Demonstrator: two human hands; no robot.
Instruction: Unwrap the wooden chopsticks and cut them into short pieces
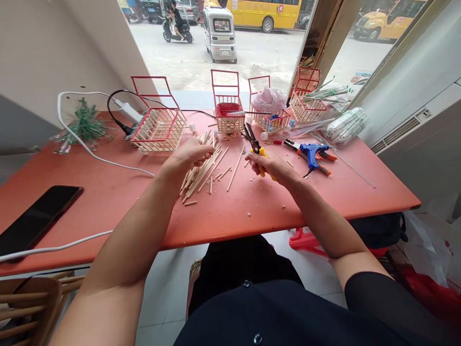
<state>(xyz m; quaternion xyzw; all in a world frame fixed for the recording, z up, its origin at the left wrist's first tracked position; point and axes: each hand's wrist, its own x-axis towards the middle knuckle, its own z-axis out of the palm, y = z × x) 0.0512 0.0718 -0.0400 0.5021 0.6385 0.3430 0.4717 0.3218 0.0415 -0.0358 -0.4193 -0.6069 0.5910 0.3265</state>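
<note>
Left hand (pixel 190 156) curls over wooden sticks (pixel 203 170) fanned beneath fingertips, pinching one to feed; right hand (pixel 268 166) wraps shut round yellow-handled cutters (pixel 254 144), blades pointing away beyond knuckles; blue glue gun (pixel 313 154) parked just right, within reach.

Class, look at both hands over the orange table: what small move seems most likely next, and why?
Probably the left hand lifts one stick from the pile of wooden sticks toward the cutters. The right hand already grips their yellow handles, blades pointing away, and the left fingers pinch at the pile.
</note>
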